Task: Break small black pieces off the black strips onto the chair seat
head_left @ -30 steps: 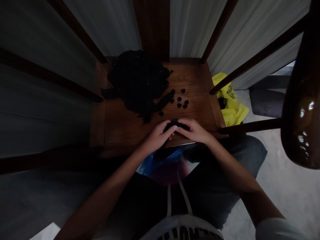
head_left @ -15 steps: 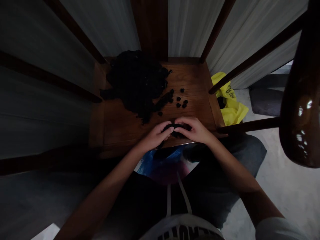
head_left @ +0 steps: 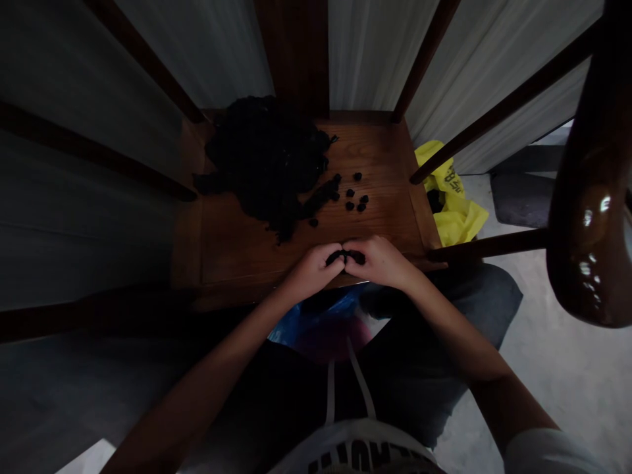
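Note:
My left hand (head_left: 312, 271) and my right hand (head_left: 380, 262) meet at the near edge of a wooden chair seat (head_left: 232, 243). Both have their fingers curled around one small black piece (head_left: 344, 256) held between them, mostly hidden by the fingers. A large heap of black material (head_left: 269, 158) lies at the back left of the seat. Several small black rolled pieces (head_left: 354, 197) sit in a loose group just right of the heap, beyond my hands.
Dark wooden bars and armrests (head_left: 486, 247) frame the seat on all sides. A yellow plastic bag (head_left: 451, 204) lies on the floor to the right. A blue bag (head_left: 323, 316) rests below my hands at my lap. A glossy dark wooden post (head_left: 587, 197) stands at the right.
My hands have drawn closer together, and the black piece between them looks smaller and more covered by my fingers. The heap and loose pieces have not moved.

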Demonstrator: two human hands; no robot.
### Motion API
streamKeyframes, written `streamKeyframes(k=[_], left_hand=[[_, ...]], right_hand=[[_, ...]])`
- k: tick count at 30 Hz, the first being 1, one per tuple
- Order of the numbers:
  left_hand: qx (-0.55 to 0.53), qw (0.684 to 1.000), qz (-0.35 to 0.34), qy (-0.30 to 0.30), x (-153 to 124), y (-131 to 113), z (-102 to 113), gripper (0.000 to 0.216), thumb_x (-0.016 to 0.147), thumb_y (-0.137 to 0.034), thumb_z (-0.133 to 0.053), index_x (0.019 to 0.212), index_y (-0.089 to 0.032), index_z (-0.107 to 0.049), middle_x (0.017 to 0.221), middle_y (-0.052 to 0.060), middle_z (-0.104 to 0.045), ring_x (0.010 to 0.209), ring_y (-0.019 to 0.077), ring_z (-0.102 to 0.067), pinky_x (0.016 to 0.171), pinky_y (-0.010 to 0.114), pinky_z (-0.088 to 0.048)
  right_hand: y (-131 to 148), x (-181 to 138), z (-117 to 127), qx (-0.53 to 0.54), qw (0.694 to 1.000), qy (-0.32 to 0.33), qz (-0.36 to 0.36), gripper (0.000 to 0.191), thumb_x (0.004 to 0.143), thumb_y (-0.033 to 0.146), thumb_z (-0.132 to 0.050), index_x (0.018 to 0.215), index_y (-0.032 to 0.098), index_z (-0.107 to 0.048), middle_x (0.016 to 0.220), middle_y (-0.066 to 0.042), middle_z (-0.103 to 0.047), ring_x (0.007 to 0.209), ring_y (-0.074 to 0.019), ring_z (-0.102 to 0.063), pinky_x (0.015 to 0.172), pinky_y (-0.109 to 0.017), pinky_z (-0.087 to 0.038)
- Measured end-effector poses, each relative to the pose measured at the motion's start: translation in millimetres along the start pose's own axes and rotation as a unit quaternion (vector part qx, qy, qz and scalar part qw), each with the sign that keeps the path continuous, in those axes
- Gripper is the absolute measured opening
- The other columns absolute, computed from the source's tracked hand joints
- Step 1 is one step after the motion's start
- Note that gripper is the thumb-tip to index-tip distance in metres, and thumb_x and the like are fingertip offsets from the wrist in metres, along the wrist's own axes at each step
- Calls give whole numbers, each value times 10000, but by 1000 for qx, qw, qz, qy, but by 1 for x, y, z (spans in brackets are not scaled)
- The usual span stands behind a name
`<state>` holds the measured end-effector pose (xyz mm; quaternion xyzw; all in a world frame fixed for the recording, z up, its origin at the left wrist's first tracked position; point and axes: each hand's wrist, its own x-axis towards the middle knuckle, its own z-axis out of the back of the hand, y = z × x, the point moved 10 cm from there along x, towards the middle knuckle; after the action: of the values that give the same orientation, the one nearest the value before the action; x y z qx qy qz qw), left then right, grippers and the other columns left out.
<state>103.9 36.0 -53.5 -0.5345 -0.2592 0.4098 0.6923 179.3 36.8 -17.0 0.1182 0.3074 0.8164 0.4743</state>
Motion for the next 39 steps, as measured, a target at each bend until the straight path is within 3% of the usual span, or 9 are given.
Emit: streamKeyframes(k=[3,8,16,20,24,28,33,39], left_hand=[[11,1000,-14,1,0,-3,0,177,852,-189,-459,873,-152,-630,828,-4,-629,767,129,-552,707,231,-407],[38,999,0,-12,1,4,5,164,852,-208,-456,727,-157,-549,700,-32,-532,677,111,-480,637,221,-365],[2,1000,1,-16,3,3,6,196,870,-241,-452,844,-160,-629,830,0,-645,806,149,-571,757,249,-434],[-10,1000,14,-18,2,7,8,171,839,-231,-455,781,-160,-598,725,-14,-586,710,128,-528,656,227,-409],[-104,991,82,-24,-1,23,10,169,847,-246,-427,737,-172,-533,570,-54,-440,526,89,-422,519,205,-330],[-137,984,107,-32,-4,25,12,193,878,-301,-433,810,-171,-559,590,-51,-452,517,90,-438,499,208,-325],[-76,995,67,-24,-3,11,12,245,883,-383,-532,880,-159,-631,650,-26,-538,602,111,-491,590,219,-393],[-13,998,-33,-52,0,-7,16,225,931,-340,-511,910,-162,-648,956,45,-594,896,159,-580,814,272,-468]], right_hand=[[-1,0,1,-10,1000,-7,0,68,824,232,-578,803,195,-632,750,0,-634,661,-122,-542,587,-252,-280],[4,0,1,-14,999,-34,14,125,866,239,-537,800,187,-629,818,-26,-620,736,-139,-551,607,-250,-300],[5,4,-3,24,997,-69,36,122,825,135,-468,740,181,-542,748,-18,-527,708,-142,-502,641,-258,-335],[2,7,-3,106,989,-74,69,171,816,98,-424,693,186,-506,712,0,-484,689,-130,-485,657,-254,-353],[-5,9,-5,183,979,-68,58,157,827,123,-425,764,181,-558,715,9,-527,682,-123,-495,667,-244,-379],[-11,8,-6,218,973,-70,35,121,845,184,-483,882,175,-598,691,24,-519,644,-112,-478,628,-231,-382],[-2,1,1,159,977,-113,80,180,823,196,-562,1000,181,-594,770,10,-569,673,-113,-519,644,-232,-405],[9,-2,2,86,984,-117,100,197,876,161,-487,1048,170,-582,918,-45,-619,807,-150,-577,746,-270,-441]])
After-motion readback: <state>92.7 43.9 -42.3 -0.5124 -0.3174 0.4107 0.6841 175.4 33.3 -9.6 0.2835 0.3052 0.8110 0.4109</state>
